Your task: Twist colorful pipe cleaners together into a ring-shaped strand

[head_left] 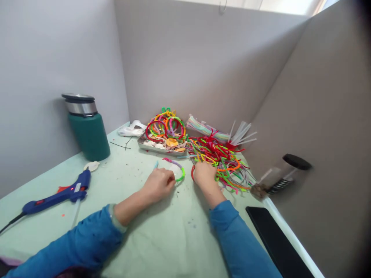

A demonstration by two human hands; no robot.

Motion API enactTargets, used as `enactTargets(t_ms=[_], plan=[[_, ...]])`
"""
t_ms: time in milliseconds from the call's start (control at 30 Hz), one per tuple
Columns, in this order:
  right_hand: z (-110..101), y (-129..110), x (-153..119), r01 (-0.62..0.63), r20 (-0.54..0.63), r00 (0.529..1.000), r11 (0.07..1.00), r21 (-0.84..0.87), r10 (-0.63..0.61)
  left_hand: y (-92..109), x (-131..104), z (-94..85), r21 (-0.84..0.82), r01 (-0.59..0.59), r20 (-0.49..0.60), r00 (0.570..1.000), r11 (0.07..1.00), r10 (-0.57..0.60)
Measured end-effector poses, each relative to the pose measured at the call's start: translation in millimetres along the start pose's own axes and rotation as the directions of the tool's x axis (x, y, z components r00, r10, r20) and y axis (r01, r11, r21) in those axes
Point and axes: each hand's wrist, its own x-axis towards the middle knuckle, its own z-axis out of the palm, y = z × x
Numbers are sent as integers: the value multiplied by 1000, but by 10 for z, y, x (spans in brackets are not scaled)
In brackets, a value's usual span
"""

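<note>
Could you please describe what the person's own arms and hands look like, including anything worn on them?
Both arms are in long blue sleeves that end short of the wrists. The left sleeve has a pale grey-green band at its cuff; no such band shows on the right sleeve. The left grip and right grip are bare, without gloves.

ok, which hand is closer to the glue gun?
Left. The left hand is to the right of the glue gun, by the curved pipe cleaner; the right hand is farther across, at the near edge of the pipe-cleaner pile.
</note>
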Motion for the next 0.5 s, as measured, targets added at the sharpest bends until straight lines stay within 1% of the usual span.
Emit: enactTargets(t_ms=[67,133,200,233,267,367,433,500], plan=[[-98,-60,177,25,46,999,1000,-6,-24,9,-2,27,98,-123,27,992,988,121],[-249,-164,416,87,86,992,996,11,-88,6,11,67,166,-248,76,968,954,238],[-463,-338,699,138,59,988,990,36,-140,-7,30,112,202,-315,89,949,927,303],[-587,-453,843,169,27,985,985,42,-170,-16,40,130,211,-337,86,942,918,325],[-716,-582,979,204,-29,979,978,44,-203,-25,49,144,220,-348,81,938,911,338],[-1047,-996,1288,341,-147,932,938,56,-330,-55,72,150,235,-371,62,928,898,367],[-1148,-1242,1384,406,-174,904,911,66,-391,-84,86,142,237,-355,50,934,904,354],[-1125,-1452,1372,437,-153,894,896,84,-421,-128,95,151,230,-327,31,944,917,329]])
